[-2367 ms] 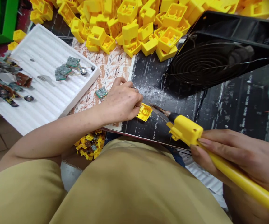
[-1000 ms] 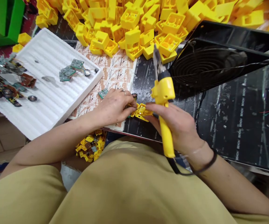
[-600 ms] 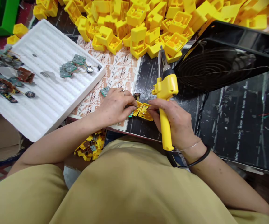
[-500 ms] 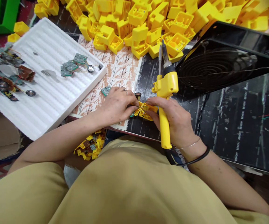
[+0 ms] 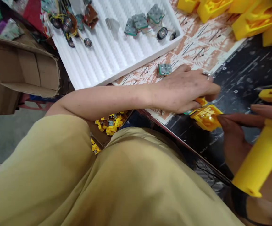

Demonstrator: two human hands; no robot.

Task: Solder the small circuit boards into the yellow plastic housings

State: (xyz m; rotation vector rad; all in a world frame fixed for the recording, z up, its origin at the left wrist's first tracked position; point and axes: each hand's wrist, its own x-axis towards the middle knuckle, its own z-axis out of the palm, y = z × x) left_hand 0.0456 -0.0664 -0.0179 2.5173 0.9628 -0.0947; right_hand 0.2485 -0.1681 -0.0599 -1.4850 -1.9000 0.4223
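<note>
A small open yellow plastic casing (image 5: 208,117) lies on the dark bench top, its hollow side facing up. My left hand (image 5: 185,89) is closed over its left end, fingers curled down on the yellow plastic. The edge of a green circuit board (image 5: 188,112) peeks out under those fingers. At the casing's right end, the thumb and a fingertip of my right hand (image 5: 235,135) touch it. That same hand has a yellow soldering gun (image 5: 262,157) tucked in its grip, handle slanting down; its tip is out of frame. Another circuit board (image 5: 165,69) rests just beyond my left wrist.
A white foam tray (image 5: 131,67) at the upper left carries circuit boards (image 5: 140,21), small speakers (image 5: 162,33) and wires. More yellow casings (image 5: 256,22) are piled at upper right. A cardboard box (image 5: 29,69) stands left; yellow parts (image 5: 111,124) sit below the bench edge.
The view has swung right-to-left and closer, so the tray and hands appear farther right. The fan and the gun's tip have left the frame. Both hands are still at the casing.
</note>
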